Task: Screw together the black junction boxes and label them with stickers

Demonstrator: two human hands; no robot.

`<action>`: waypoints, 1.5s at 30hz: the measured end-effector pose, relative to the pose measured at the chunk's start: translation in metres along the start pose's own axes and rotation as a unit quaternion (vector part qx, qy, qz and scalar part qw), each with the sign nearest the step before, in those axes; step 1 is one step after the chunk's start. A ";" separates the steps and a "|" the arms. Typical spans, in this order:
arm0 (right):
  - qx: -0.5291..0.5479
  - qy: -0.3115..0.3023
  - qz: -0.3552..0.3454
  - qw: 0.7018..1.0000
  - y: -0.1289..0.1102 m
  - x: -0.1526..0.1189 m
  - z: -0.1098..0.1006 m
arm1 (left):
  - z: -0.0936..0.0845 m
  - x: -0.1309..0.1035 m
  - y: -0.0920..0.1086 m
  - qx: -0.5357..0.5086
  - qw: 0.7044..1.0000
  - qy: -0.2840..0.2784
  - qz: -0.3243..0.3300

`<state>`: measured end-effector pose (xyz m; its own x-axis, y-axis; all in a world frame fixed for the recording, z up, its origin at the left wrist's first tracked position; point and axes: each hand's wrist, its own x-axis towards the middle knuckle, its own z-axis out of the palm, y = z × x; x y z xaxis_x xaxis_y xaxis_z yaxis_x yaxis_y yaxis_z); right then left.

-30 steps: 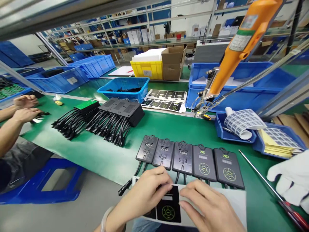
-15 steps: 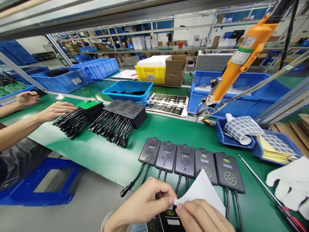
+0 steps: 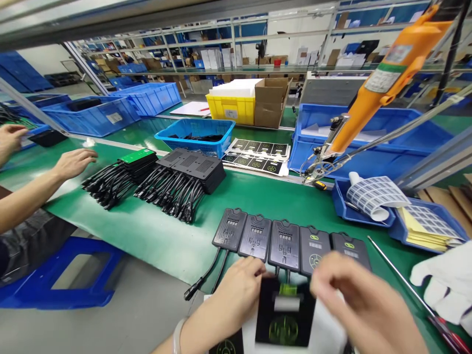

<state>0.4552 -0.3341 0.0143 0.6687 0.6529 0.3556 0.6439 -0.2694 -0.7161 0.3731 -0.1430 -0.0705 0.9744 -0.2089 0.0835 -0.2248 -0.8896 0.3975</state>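
A black label (image 3: 295, 319) with a clear window and green markings is up in front of me, slightly blurred. My left hand (image 3: 236, 295) pinches its upper left edge. At its upper right corner, the fingers of my right hand (image 3: 372, 305) close on the edge, smeared by motion. Beneath lies the white label sheet (image 3: 328, 339), with another black label (image 3: 230, 345) on it at lower left. Just beyond stand several black controllers in a row. The left ones, such as this bare-faced controller (image 3: 230, 231), show digits and raised buttons; a labelled controller (image 3: 313, 243) is farther right.
Stacked black cases (image 3: 195, 167) with cables lie left of centre, beside a green-topped stack (image 3: 136, 157). A co-worker's hand (image 3: 75, 162) is at left. An orange electric screwdriver (image 3: 383, 78) hangs at right, above a long screwdriver (image 3: 405, 285) and white gloves (image 3: 442, 275).
The black label has come up off its sheet and now stands between my hands. My right hand has moved right and up. The co-worker's hands have moved left, off the green-topped stack.
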 end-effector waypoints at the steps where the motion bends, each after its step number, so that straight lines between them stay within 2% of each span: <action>1: 0.040 0.029 0.081 0.996 0.016 0.011 -0.001 | 0.004 0.000 -0.002 0.020 0.999 0.034 -0.019; 2: 0.085 0.042 0.153 0.984 0.034 0.021 0.000 | 0.008 0.000 -0.003 0.043 0.997 0.061 -0.033; 4: 0.156 0.065 0.245 0.955 0.067 0.036 0.005 | 0.016 -0.001 -0.007 0.080 0.992 0.092 -0.041; 7: 0.209 0.071 0.300 0.928 0.104 0.042 0.017 | 0.026 -0.005 -0.012 0.096 0.990 0.099 -0.032; 10: 0.217 0.061 0.319 0.920 0.118 0.040 0.027 | 0.034 -0.009 -0.012 0.099 0.989 0.108 -0.030; 20: 0.206 0.046 0.340 0.917 0.123 0.042 0.032 | 0.040 -0.012 -0.009 0.095 0.988 0.119 -0.029; 28: 0.195 0.042 0.334 0.921 0.127 0.039 0.033 | 0.040 -0.010 -0.009 0.093 0.988 0.121 -0.030; 40: 0.221 0.052 0.351 0.909 0.128 0.040 0.031 | 0.037 -0.008 -0.008 0.099 0.988 0.113 -0.025; 45: 0.206 0.048 0.345 0.915 0.127 0.040 0.032 | 0.037 -0.009 -0.008 0.095 0.989 0.113 -0.025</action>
<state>0.5518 -0.3199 -0.0813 0.9050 0.3585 -0.2289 -0.1243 -0.2917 -0.9484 0.3660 -0.1490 -0.1084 0.9568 -0.0856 0.2778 -0.1526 -0.9613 0.2295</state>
